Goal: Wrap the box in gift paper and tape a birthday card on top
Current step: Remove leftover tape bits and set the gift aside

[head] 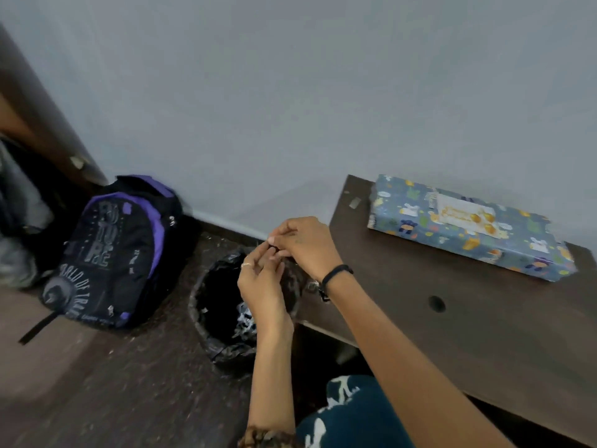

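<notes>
On the dark desk point(452, 318) lies the blue-patterned wrapped box point(468, 231), card point(465, 215) on top; what either hand pinches is unclear.

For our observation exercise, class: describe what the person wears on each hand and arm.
The left hand has a pale ring on one finger, and a patterned brownish cuff shows near that elbow. The right hand has a black band round the wrist, with a small dark piece hanging from it. Both forearms are bare.

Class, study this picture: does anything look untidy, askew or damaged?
Yes. The long box wrapped in blue patterned gift paper lies askew on the dark wooden desk, its paper ragged at both ends. A stray grey scrap sits near the desk's far corner. Pale bits litter the floor around the black-lined bin.
</notes>
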Demonstrator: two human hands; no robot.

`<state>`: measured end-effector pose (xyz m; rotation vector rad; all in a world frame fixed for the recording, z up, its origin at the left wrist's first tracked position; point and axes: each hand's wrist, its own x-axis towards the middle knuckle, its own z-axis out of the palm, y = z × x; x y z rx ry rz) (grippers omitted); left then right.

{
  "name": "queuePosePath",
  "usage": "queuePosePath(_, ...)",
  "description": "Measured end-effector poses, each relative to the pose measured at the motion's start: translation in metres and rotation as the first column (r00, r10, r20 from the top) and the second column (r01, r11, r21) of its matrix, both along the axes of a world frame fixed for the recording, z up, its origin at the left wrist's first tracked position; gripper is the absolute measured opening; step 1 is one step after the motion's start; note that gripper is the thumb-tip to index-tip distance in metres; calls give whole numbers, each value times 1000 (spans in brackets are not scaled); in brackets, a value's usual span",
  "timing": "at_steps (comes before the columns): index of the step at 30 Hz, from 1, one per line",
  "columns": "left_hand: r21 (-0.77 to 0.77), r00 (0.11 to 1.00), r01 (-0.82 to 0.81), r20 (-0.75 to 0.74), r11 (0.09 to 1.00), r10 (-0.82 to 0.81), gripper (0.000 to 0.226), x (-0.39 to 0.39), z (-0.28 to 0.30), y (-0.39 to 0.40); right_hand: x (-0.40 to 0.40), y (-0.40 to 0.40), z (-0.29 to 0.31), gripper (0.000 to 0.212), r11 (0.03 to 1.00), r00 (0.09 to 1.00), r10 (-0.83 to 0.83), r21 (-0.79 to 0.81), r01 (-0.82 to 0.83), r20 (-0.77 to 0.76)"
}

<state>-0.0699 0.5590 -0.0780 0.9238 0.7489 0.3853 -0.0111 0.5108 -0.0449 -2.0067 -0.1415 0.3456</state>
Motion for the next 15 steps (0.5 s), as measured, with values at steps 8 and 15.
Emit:
queuePosePath(8, -260, 956, -221, -247, 940, 156, 31, 2, -59, 32, 45, 65, -66, 26, 868, 958, 212, -412, -276, -194)
queuePosePath(15, -367, 925, -317, -322, 875, 200, 40, 12, -84, 40, 54, 84, -111, 22, 814, 977, 183, -539, -215, -113)
